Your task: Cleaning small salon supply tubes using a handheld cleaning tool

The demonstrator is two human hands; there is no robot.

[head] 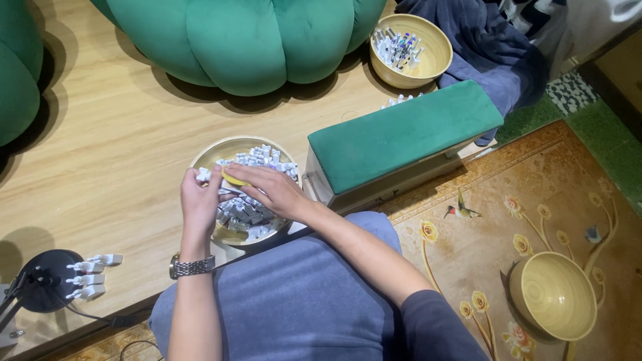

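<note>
over the wooden bowl (200, 158) of small grey parts (249, 212), both hands meet: left hand (199, 200) pinching 1 part, right hand (271, 188) gripping a yellow piece (233, 178); a slip could scatter parts onto the floor.

- There is a single view, from a camera on the person's head, looking steeply down over the lap.
- It sits close above the wooden bowl of small grey parts (244, 190), which lies just left of frame centre, with both forearms entering from the bottom edge.
- Beyond that bowl the view takes in a green cushion (247, 40); to its right a green padded stool (401, 134) and a patterned rug (535, 214).
- No second view shares the scene.
</note>
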